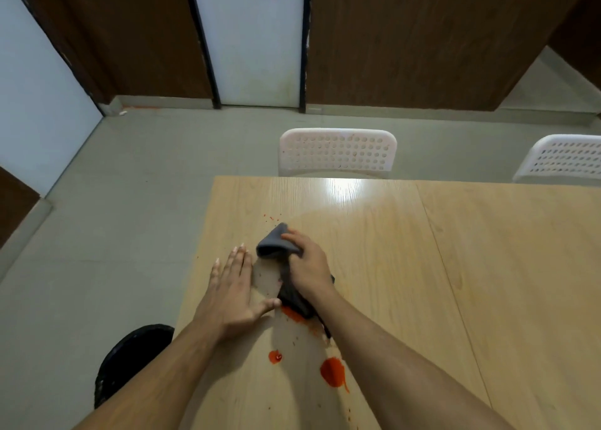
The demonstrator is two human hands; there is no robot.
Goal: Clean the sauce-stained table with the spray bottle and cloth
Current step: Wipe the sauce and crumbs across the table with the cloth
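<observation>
A light wooden table carries red sauce stains near its front left part, with smaller specks farther back. A dark grey cloth lies bunched on the table over part of the sauce. My right hand grips the cloth from above, fingers curled over its folded top. My left hand lies flat on the table just left of the cloth, fingers straight, thumb reaching toward the cloth's lower edge. No spray bottle is in view.
Two white perforated plastic chairs stand at the table's far edge. A black round bin sits on the grey floor at the table's left side. Brown wall panels and a white door lie beyond.
</observation>
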